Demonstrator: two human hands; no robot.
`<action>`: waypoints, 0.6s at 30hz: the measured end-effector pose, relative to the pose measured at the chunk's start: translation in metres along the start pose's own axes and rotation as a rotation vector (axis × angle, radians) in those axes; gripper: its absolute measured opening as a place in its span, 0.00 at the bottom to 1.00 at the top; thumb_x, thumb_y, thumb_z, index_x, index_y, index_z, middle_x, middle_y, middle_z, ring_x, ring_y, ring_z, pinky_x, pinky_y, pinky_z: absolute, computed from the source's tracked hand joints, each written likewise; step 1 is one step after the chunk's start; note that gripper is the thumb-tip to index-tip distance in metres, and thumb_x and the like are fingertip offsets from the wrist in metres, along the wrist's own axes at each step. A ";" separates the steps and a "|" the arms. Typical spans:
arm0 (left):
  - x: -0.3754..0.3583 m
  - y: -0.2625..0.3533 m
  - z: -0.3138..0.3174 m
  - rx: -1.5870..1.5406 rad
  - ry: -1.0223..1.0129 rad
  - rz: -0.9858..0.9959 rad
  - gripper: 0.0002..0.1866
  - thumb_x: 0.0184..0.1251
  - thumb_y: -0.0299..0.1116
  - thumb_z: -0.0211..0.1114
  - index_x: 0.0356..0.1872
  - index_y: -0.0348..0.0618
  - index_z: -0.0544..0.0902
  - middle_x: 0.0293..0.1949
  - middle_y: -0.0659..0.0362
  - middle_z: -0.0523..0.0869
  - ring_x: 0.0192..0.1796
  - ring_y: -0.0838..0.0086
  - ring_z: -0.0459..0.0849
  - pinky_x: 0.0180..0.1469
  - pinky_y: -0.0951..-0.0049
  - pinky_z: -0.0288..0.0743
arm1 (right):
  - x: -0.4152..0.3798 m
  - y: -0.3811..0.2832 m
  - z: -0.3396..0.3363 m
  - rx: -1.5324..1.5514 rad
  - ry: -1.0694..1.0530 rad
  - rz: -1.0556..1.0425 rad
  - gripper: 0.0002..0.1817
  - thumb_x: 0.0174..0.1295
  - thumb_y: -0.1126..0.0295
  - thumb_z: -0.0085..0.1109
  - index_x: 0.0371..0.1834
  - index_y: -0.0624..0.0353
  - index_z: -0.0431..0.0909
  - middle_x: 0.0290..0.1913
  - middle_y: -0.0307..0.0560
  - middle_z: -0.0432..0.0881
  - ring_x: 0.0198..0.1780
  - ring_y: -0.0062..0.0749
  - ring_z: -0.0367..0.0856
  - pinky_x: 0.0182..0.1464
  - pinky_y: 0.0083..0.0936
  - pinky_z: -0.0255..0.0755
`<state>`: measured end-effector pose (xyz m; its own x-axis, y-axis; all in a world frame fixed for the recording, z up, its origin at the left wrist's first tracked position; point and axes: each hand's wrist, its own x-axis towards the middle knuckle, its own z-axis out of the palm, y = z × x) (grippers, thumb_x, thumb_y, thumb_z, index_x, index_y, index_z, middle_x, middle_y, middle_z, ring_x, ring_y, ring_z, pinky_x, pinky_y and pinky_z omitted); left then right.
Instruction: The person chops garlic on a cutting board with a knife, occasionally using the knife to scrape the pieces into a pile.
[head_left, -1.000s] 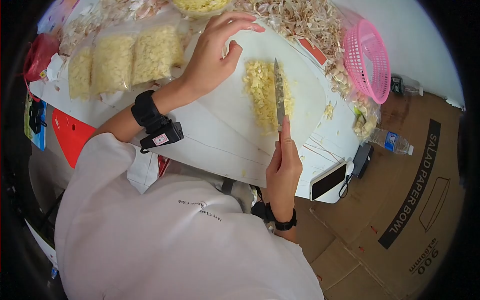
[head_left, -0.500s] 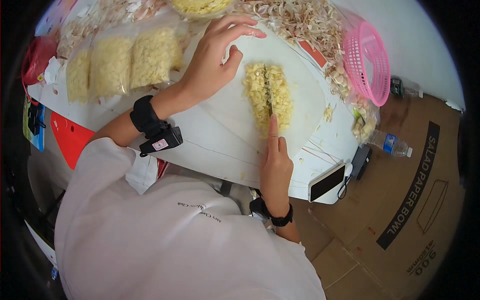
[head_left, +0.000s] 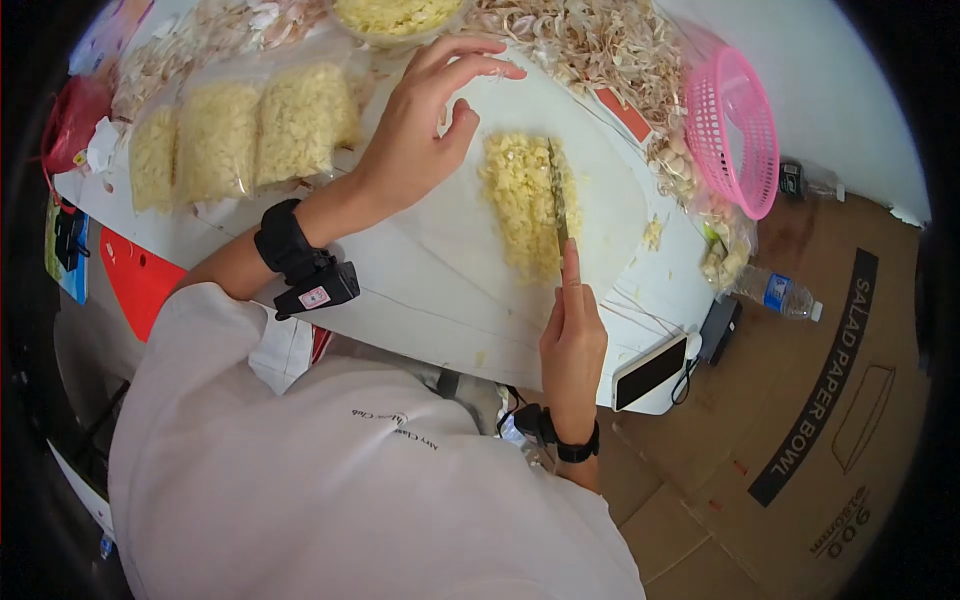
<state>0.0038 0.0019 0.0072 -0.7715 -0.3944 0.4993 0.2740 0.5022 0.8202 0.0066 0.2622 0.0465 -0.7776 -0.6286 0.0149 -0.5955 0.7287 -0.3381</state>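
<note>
The chopping looks well advanced. A pile of chopped garlic is lying at the centre of the frame on the white cutting board, already cut small, though some pieces are still looking coarse, so I judge more passes are needed. Sealed bags of chopped garlic are sitting at upper left, and loose garlic skins are heaped along the top beside a pink basket.

The right hand is gripping the knife closed-fisted, forefinger running along the spine, blade resting in the pile's right half. The left hand is spread wide, fingertips pressing the board's upper edge, holding nothing.
</note>
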 end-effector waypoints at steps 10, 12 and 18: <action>0.002 -0.002 0.003 -0.004 0.047 0.008 0.29 0.51 0.11 0.49 0.56 0.43 0.80 0.60 0.52 0.75 0.64 0.59 0.73 0.56 0.69 0.72 | 0.002 0.004 -0.003 0.084 -0.044 0.082 0.34 0.66 0.86 0.50 0.76 0.53 0.63 0.32 0.51 0.76 0.29 0.39 0.76 0.37 0.26 0.74; 0.003 -0.001 0.003 -0.014 0.055 0.012 0.30 0.51 0.11 0.49 0.57 0.43 0.79 0.60 0.52 0.75 0.65 0.59 0.72 0.59 0.68 0.70 | 0.003 0.004 -0.001 0.107 0.002 0.066 0.33 0.66 0.86 0.50 0.75 0.53 0.63 0.32 0.51 0.76 0.29 0.39 0.76 0.38 0.24 0.74; 0.003 -0.002 0.002 -0.038 0.047 0.013 0.30 0.51 0.12 0.50 0.58 0.42 0.78 0.61 0.51 0.74 0.67 0.56 0.71 0.68 0.65 0.64 | 0.010 0.004 0.002 0.096 0.017 -0.045 0.40 0.58 0.88 0.55 0.76 0.51 0.62 0.30 0.49 0.71 0.23 0.40 0.72 0.25 0.35 0.70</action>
<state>-0.0005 0.0016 0.0067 -0.7402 -0.4245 0.5214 0.3061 0.4778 0.8234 -0.0026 0.2581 0.0433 -0.7541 -0.6550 0.0478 -0.6088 0.6698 -0.4251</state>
